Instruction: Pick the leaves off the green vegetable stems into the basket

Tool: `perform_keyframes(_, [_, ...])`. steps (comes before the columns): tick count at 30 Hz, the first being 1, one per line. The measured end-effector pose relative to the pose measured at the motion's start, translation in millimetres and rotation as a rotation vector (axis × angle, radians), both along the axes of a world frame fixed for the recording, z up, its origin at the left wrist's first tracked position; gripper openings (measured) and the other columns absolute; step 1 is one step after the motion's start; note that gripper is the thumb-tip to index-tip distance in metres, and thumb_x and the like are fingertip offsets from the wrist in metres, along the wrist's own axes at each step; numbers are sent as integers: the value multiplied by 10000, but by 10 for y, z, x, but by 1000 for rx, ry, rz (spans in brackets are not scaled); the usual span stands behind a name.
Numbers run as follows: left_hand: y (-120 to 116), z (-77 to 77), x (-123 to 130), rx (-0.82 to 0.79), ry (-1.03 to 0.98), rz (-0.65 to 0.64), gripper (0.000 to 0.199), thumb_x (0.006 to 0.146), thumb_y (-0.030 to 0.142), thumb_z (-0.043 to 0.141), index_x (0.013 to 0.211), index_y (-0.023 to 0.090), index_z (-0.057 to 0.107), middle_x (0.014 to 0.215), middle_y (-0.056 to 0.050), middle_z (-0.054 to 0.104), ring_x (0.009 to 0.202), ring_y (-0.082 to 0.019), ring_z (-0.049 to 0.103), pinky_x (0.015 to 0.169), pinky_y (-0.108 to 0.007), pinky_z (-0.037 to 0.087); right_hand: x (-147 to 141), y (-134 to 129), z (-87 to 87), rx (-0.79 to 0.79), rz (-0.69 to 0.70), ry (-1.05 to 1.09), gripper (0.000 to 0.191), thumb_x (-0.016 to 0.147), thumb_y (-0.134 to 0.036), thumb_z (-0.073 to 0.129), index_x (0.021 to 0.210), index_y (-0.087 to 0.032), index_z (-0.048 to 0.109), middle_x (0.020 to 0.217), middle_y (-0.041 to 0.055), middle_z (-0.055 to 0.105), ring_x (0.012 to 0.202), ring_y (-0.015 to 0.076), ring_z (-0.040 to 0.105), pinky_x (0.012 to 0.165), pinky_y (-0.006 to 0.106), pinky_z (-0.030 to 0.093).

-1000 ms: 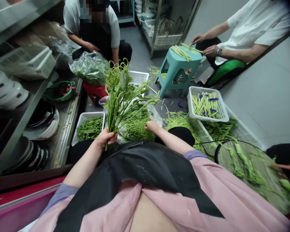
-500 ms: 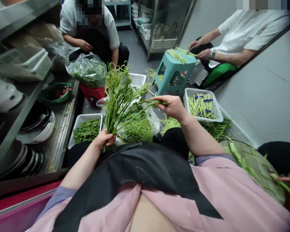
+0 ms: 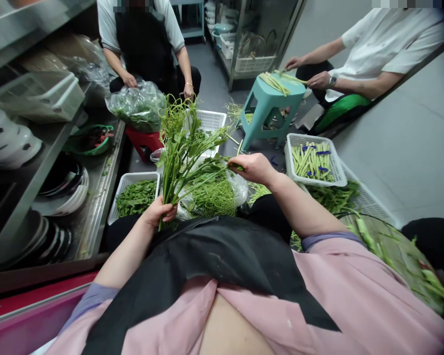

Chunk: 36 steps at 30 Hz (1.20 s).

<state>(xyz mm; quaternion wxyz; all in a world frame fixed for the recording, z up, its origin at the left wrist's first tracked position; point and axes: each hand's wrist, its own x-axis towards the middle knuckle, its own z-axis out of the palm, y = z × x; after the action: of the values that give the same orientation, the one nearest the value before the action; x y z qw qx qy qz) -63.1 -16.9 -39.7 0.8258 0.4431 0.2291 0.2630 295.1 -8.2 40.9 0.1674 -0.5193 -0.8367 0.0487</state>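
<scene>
My left hand (image 3: 162, 211) is closed round the lower stems of a leafy green bunch (image 3: 179, 158) with curly tendrils, held upright above my lap. At the right side of the bunch, my right hand (image 3: 253, 167) pinches the tip of a stem that leans out from it. Below and behind the bunch lies a heap of thin green stems (image 3: 212, 195) in a clear plastic bag. To the left of it stands a white basket (image 3: 157, 183) of green leaves.
A person with a bagged heap of greens (image 3: 138, 106) sits ahead on the left. At the right, another person handles long stalks on a teal stool (image 3: 272, 101). A white basket (image 3: 335, 181) holds banded stalks. Metal shelving (image 3: 96, 217) with dishes runs along the left.
My right hand has moved slightly left and down, closer to the bunch. The person ahead has sat more upright, with a hand now showing behind the bunch. The view has shifted slightly.
</scene>
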Motion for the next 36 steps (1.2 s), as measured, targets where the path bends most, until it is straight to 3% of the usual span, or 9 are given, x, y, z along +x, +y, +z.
perform_keyframes(7, [-11,8,42,-2,37,23,414,669,420,808,766,132,528,454,68,417,298,-29,318,327,-144,215,-129,-42,-134,86,-215,79,291,893,-281,471,1089,-156,646,1057,109,702,842,184,638,705,257,412])
perform_keyframes(12, [-47,49,-10,5,73,40,426,656,418,818,763,126,527,453,68,413,314,-29,327,343,-146,222,172,288,-532,233,-758,582,379,950,-303,312,1113,-112,595,927,126,676,779,171,619,711,270,447])
perform_keyframes(18, [-31,-27,-159,6,42,62,396,681,417,795,762,129,536,449,71,402,294,-33,317,329,-147,233,572,540,-994,62,-1127,798,308,878,-233,401,1014,-65,620,835,110,676,730,146,590,742,266,453])
perform_keyframes(20, [-18,-65,-193,11,32,57,379,690,410,787,772,129,546,449,71,401,292,-33,316,327,-145,237,482,480,-1063,-149,-1002,739,250,829,-200,467,941,-77,653,781,87,680,721,137,583,742,252,446])
perform_keyframes(24, [-3,-119,-226,19,11,45,359,702,402,776,795,133,557,449,71,400,289,-35,315,321,-142,244,64,324,-1119,-598,-525,600,154,633,-162,679,784,-130,673,679,15,663,667,121,556,677,226,433])
perform_keyframes(26, [-4,-132,-226,18,3,37,356,708,404,770,806,135,559,451,71,400,292,-36,315,320,-141,243,-122,294,-1092,-589,-489,621,92,624,-181,689,693,-140,644,663,11,651,651,112,542,648,217,428])
perform_keyframes(29, [-9,-143,-211,20,-11,11,349,719,408,760,804,136,558,450,74,393,289,-35,309,319,-145,244,-272,309,-932,-484,-493,960,186,723,-328,637,733,-142,638,567,-11,572,506,81,438,513,214,366])
perform_keyframes(32, [-14,-159,-182,9,-19,-13,344,729,408,753,802,140,550,446,78,385,285,-37,305,319,-148,237,-321,334,-667,-490,-305,1374,426,695,-483,681,968,-158,652,563,-57,500,417,45,286,419,212,241])
perform_keyframes(36, [-23,-189,-144,-8,-21,-42,365,724,422,756,793,137,539,447,81,382,287,-34,303,321,-150,229,-344,320,-383,-579,-113,1529,553,533,-463,814,976,-175,653,598,-66,489,443,23,272,418,186,203])
